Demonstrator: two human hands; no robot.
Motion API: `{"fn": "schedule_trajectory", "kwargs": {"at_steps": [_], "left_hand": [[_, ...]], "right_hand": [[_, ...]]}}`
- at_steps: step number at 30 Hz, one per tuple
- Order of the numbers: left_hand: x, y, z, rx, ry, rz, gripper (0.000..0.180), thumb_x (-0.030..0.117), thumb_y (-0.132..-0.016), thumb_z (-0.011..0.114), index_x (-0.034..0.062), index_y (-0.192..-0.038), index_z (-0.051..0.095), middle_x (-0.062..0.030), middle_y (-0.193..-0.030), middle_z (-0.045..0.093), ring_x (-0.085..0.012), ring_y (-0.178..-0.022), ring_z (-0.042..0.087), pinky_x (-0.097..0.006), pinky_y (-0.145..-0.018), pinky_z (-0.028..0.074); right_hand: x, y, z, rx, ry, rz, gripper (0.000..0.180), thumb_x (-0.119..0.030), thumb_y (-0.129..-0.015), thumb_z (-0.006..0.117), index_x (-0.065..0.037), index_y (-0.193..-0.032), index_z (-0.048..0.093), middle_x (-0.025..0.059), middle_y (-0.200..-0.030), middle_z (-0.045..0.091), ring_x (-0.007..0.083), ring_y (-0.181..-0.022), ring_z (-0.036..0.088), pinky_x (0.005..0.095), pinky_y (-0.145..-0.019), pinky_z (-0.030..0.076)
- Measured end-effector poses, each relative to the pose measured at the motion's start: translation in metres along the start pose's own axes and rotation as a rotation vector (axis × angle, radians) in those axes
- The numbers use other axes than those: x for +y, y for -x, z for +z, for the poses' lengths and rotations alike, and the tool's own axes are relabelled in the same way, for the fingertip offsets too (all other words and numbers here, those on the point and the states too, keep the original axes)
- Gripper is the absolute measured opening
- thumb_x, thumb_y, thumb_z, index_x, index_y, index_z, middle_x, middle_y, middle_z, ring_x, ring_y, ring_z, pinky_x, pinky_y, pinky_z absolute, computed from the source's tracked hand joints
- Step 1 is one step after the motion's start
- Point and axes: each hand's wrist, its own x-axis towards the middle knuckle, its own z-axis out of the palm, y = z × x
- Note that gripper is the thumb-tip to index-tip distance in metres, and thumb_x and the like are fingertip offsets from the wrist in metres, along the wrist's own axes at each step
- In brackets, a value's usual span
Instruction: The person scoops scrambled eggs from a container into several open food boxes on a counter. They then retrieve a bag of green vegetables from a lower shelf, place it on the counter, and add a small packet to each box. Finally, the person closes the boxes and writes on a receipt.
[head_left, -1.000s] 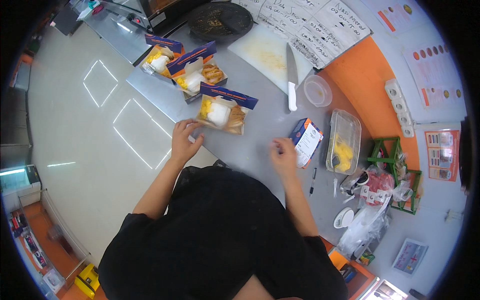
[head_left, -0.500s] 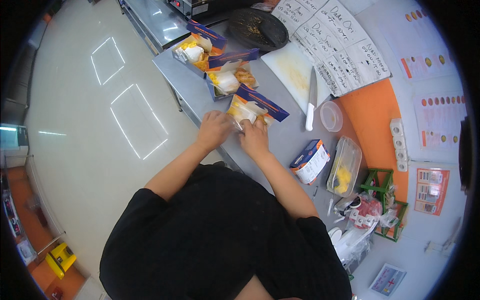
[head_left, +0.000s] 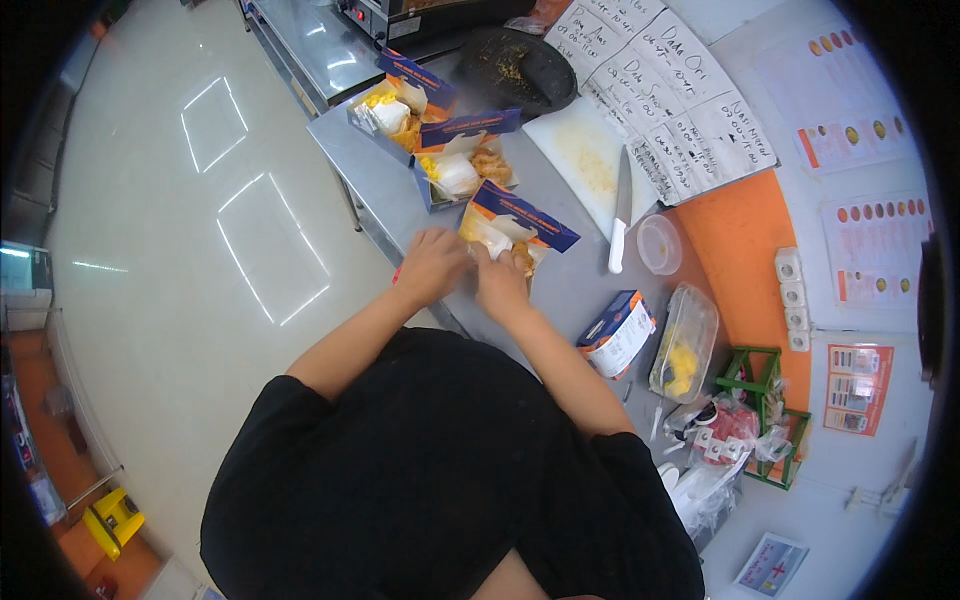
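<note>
The nearest of three open meal boxes (head_left: 545, 228) stands at the table's front edge, its dark blue lid tipped back. Inside lie a white wrapped portion and a brown fried piece (head_left: 522, 258). My left hand (head_left: 435, 265) is closed at the box's near left corner, fingers curled in; a small red bit shows beside its wrist. Next to it, my right hand (head_left: 502, 284) has its fingers bent together over the box's near side. What either hand grips is hidden by the fingers.
Farther along stand the middle box (head_left: 452, 178) and far box (head_left: 388, 110). To the right are a cutting board (head_left: 575, 150), a knife (head_left: 621, 215), a round tub (head_left: 659, 245), a closed blue box (head_left: 618, 335) and a clear container (head_left: 685, 340). A black pan (head_left: 500, 70) sits behind.
My two hands have stayed close together at the nearest box, the right one's fingers now farther over its near edge. A red bit shows beside my left wrist. The view has shifted slightly.
</note>
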Motion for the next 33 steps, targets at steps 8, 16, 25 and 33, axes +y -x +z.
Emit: {"fn": "schedule_trajectory", "kwargs": {"at_steps": [8, 16, 25, 33], "left_hand": [[0.010, -0.016, -0.012, 0.110, 0.337, -0.371, 0.072, 0.025, -0.076, 0.078, 0.0037, -0.139, 0.050, -0.0153, -0.117, 0.063, -0.0344, -0.102, 0.059, -0.043, -0.092, 0.047], [0.040, -0.065, 0.006, -0.080, 0.184, -0.601, 0.083, 0.046, -0.075, 0.077, 0.0020, -0.138, 0.046, -0.0228, -0.111, 0.067, -0.0382, -0.102, 0.065, -0.045, -0.086, 0.052], [-0.008, -0.050, 0.019, -0.021, 0.289, -0.506, 0.045, 0.024, -0.079, 0.067, 0.0064, -0.119, 0.057, -0.0188, -0.094, 0.070, -0.0380, -0.086, 0.068, -0.046, -0.075, 0.054], [-0.028, -0.049, 0.022, -0.148, 0.439, -0.252, 0.031, 0.006, -0.074, 0.067, 0.0057, -0.104, 0.059, -0.0173, -0.091, 0.065, -0.0400, -0.089, 0.063, -0.044, -0.076, 0.051]], "right_hand": [[0.048, 0.067, -0.034, 0.125, -0.482, 0.330, 0.057, -0.026, -0.079, 0.076, -0.004, -0.127, 0.054, 0.0215, -0.106, 0.063, 0.0369, -0.105, 0.059, 0.0438, -0.089, 0.047], [0.082, 0.009, 0.010, 0.713, -0.413, 0.539, 0.070, -0.041, -0.071, 0.086, 0.002, -0.115, 0.052, 0.0139, -0.097, 0.064, 0.0258, -0.087, 0.066, 0.0366, -0.079, 0.052], [0.112, 0.018, 0.011, 0.669, -0.975, 0.465, 0.046, -0.009, -0.078, 0.070, 0.003, -0.119, 0.054, 0.0139, -0.097, 0.069, 0.0193, -0.088, 0.067, 0.0317, -0.081, 0.051], [0.125, 0.025, 0.000, 0.437, -0.818, 0.128, 0.031, -0.002, -0.080, 0.066, -0.002, -0.110, 0.061, 0.0160, -0.100, 0.069, 0.0282, -0.095, 0.067, 0.0360, -0.085, 0.050]]}}
